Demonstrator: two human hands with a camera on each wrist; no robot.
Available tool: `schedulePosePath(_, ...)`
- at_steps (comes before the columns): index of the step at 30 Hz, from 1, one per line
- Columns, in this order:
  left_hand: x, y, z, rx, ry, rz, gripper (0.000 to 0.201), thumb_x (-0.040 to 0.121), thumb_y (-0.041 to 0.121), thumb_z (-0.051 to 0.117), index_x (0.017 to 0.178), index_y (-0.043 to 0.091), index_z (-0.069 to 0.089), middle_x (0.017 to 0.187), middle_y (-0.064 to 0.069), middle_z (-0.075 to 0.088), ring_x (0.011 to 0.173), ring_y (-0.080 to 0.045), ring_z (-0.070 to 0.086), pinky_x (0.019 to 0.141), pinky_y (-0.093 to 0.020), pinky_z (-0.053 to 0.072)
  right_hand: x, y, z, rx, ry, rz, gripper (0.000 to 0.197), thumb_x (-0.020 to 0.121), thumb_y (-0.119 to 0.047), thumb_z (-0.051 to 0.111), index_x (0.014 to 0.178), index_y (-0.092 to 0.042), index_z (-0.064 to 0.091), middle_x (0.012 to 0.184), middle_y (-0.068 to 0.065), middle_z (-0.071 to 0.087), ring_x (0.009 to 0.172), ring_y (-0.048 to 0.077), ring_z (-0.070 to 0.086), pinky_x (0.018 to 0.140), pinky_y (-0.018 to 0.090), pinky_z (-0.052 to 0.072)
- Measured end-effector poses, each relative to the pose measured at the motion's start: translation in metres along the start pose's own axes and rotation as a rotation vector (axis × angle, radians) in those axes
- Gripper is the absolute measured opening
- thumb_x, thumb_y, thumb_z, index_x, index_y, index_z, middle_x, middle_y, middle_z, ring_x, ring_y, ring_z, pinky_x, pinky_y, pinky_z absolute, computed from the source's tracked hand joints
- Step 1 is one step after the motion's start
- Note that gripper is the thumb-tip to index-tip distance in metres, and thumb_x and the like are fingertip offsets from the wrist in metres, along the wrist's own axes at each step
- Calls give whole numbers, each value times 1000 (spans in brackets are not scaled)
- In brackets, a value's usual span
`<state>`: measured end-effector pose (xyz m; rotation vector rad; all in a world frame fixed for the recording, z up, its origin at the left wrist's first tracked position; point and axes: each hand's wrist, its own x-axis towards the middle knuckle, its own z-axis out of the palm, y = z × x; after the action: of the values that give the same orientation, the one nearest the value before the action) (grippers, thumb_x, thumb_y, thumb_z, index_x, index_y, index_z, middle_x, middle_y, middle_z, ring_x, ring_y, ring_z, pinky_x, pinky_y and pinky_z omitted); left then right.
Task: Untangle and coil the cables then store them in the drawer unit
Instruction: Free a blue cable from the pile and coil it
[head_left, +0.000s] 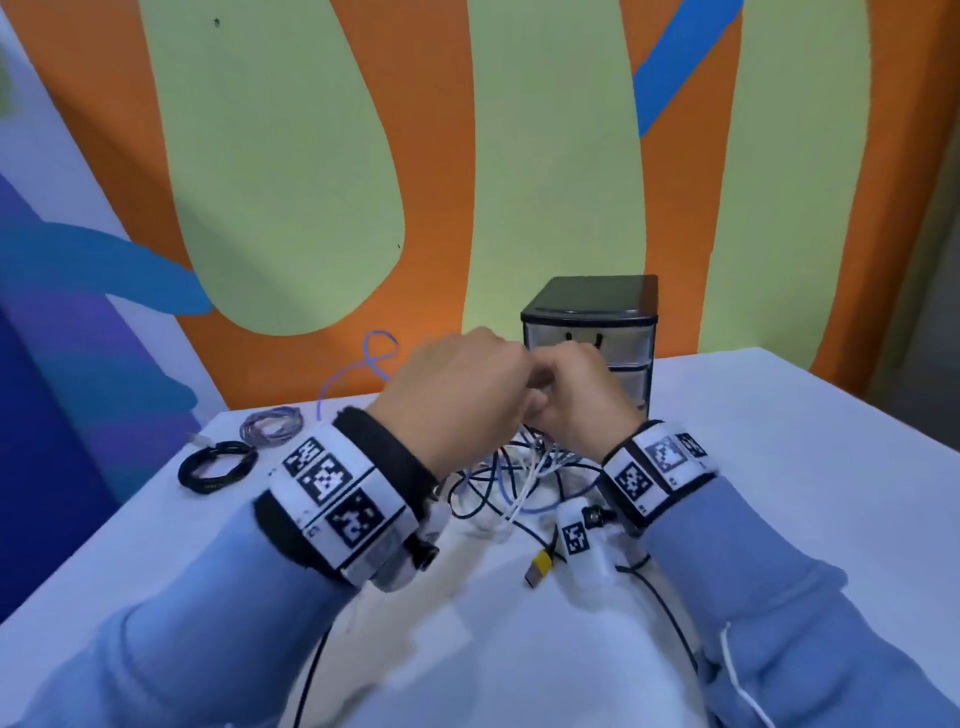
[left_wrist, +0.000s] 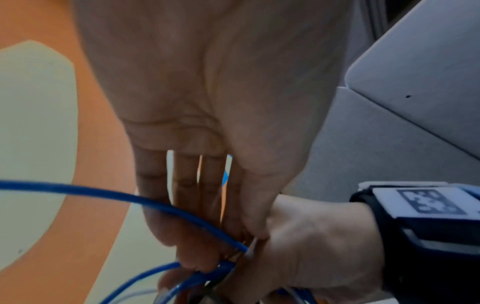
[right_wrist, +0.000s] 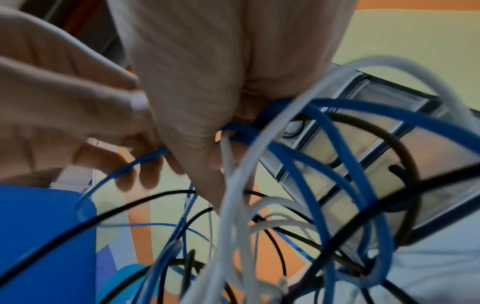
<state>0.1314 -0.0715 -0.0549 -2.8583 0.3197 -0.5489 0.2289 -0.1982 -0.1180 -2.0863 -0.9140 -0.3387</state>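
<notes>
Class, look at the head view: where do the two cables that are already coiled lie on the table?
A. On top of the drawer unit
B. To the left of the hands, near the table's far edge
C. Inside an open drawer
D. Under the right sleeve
B: the black coil and the pale purple coil lie side by side on the table, left of the left hand.

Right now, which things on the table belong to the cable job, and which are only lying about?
Belong to the job:
- tangled cables, held up by left hand and right hand
- blue cable in the left hand's grip
- black coil
- purple coil
- drawer unit

Lying about:
- nothing apart from the white table and the painted wall
</notes>
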Motion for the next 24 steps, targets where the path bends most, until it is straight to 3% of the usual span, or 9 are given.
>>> schedulePosePath(2, 7, -8, 14, -145, -4, 11, 17, 98, 28, 64, 107, 23, 79, 87, -9, 71, 86, -35, 65, 64, -38, 36, 0, 2, 2, 101, 8, 2, 49, 74, -5, 79, 53, -45, 61, 64, -14, 66, 62, 3, 54, 58, 21, 42)
schedulePosePath(3, 6, -14, 22, -247, 26, 14, 15, 97, 26, 68, 104, 24, 81, 84, -5, 72, 83, -30, 65, 63, -37, 34, -1, 3, 2, 166, 5, 1, 50, 71, -7, 85, 67, -53, 66, 77, -18, 68, 72, -2, 59, 63, 18, 46)
schedulePosePath(5, 0, -26, 39, -462, 172, -46, 10, 94, 30, 73, 98, 29, 83, 76, 9, 68, 74, -15, 61, 64, -35, 38, -2, 3, 0, 259, -19, 5, 65, 66, -10, 93, 104, -55, 66, 108, -10, 66, 98, 3, 65, 79, 23, 55)
schedulePosePath(7, -8, -34, 54, -698, 366, -161, 7, 94, 32, 75, 93, 31, 82, 68, 16, 63, 65, -6, 53, 63, -32, 40, -3, 6, -1, 288, -87, -6, 71, 67, -9, 93, 117, -47, 60, 115, -1, 61, 101, 12, 62, 84, 30, 55)
schedulePosePath(11, -16, -46, 52, -1088, 482, -279, 11, 91, 15, 79, 81, 20, 81, 62, -3, 61, 63, -13, 44, 64, -32, 36, -6, 5, -1, 325, -202, -50, 64, 75, -4, 87, 120, -38, 56, 113, 2, 62, 103, 15, 61, 86, 29, 52)
schedulePosePath(14, -21, -53, 39, -1197, 567, -277, 11, 88, 12, 82, 78, 11, 77, 63, -26, 39, 63, -18, 33, 59, -29, 28, -4, 9, 1, 287, -225, -48, 60, 78, 3, 81, 120, -34, 58, 114, 2, 63, 109, 15, 61, 88, 31, 54)
schedulePosePath(18, -29, -69, 27, -1336, 856, -269, 13, 88, 20, 84, 80, 17, 74, 64, 5, 27, 57, -9, 27, 56, -18, 27, -1, 18, 4, 298, -186, 19, 49, 84, 8, 74, 118, -26, 62, 109, 4, 69, 106, 26, 67, 91, 45, 60)
schedulePosePath(22, -35, -76, 25, -1285, 1110, -283, 13, 96, 23, 78, 86, 22, 71, 69, -14, 30, 64, -17, 28, 60, -24, 32, 2, 19, 4, 214, -77, 19, 48, 84, 5, 75, 113, -32, 65, 114, 1, 69, 99, 23, 68, 82, 37, 60)
schedulePosePath(24, -35, -81, 26, -1288, 1230, -359, 14, 97, 27, 76, 85, 26, 69, 70, -13, 40, 64, -18, 32, 61, -24, 38, 2, 19, 4, 198, -41, 8, 49, 82, 8, 76, 113, -30, 66, 110, 1, 68, 94, 23, 67, 76, 33, 60)
